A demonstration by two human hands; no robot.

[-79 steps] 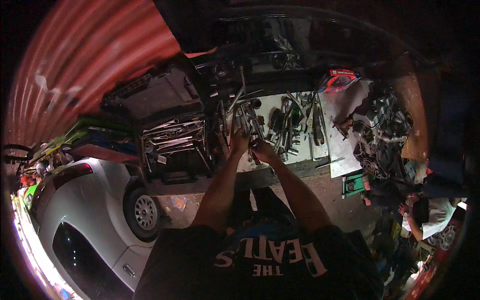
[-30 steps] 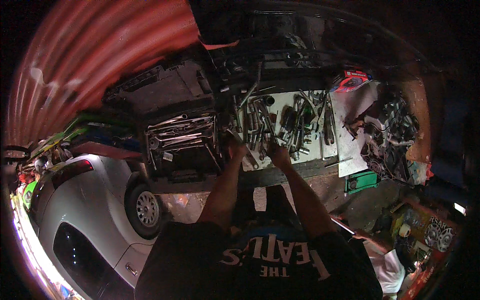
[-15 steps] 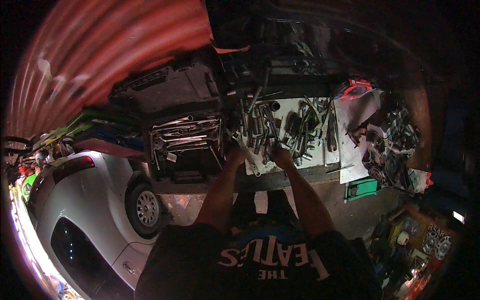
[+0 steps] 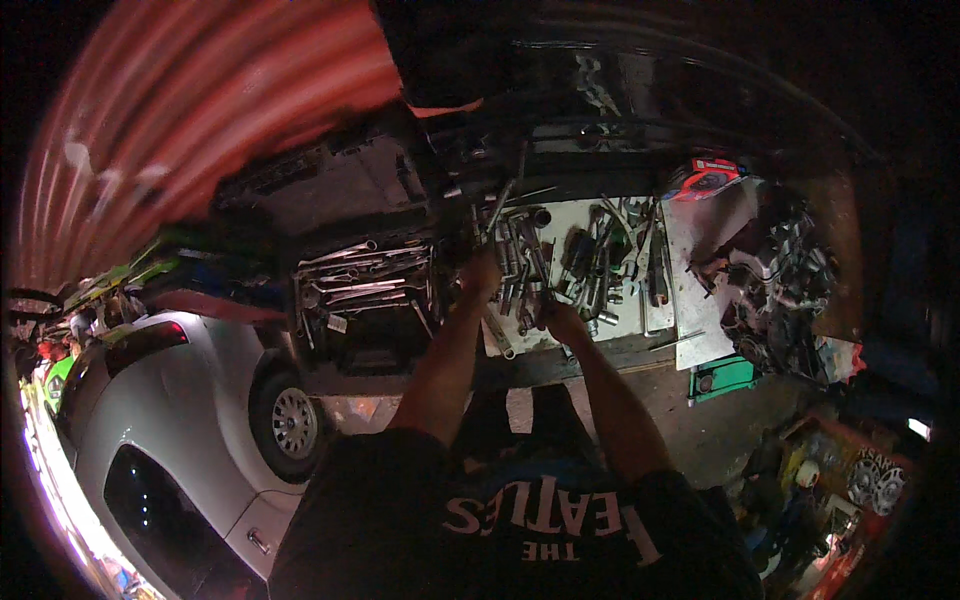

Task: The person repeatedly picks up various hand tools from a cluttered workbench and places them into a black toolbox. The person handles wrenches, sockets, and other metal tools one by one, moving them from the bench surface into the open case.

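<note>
Cannot make out the fingertips of the left hand, sunk in shadow, nor any grip there. Equally unable to read the right hand, with fingers merging into the tools. Too dark for details in the lower half of the toolbox. Cannot see all of the silver car or dark shirt, cut off by the lower edge.

We see a long silver spanner lying slantwise on the pale worktop, its rounded end toward the near edge and its far part hidden from us. Beyond it and to its right, we find dull metal socket tools heaped close together, most of them pointing roughly front to back. Farther right, near the front, a few short, shiny sockets lie on their sides.
</note>
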